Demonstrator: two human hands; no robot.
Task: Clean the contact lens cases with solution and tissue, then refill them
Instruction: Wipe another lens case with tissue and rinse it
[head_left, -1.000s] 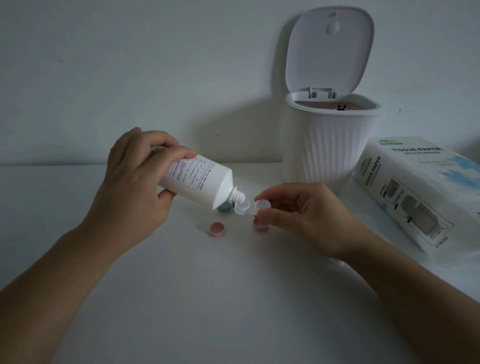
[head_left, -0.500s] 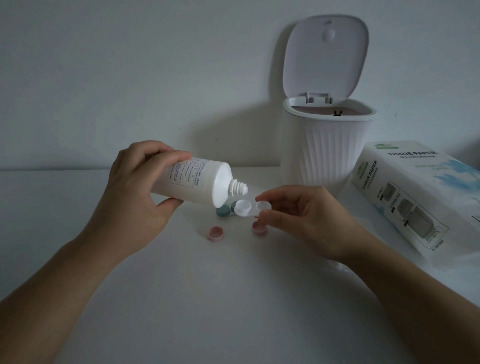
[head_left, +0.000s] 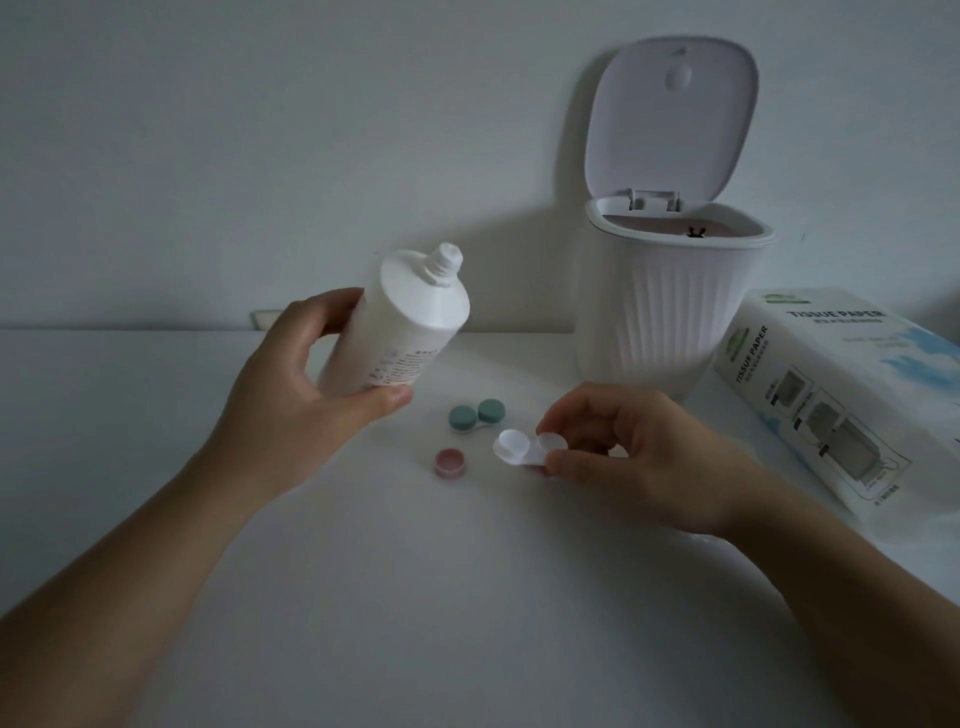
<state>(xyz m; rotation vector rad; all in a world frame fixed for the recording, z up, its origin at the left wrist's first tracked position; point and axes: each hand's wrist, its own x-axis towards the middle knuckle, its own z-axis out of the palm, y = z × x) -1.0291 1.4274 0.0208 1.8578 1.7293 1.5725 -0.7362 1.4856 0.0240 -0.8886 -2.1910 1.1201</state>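
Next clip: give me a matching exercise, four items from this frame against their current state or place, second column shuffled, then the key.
Items
1. solution bottle
2. white lens case
3. green lens case
4. pink cap

States
A. lies alone on the table, open side up
B. pinched by the right hand, both wells uncapped
C. held in the left hand, nozzle up, uncapped
D. on the table with both caps on

Pairs: 1-C, 2-B, 3-D, 4-A
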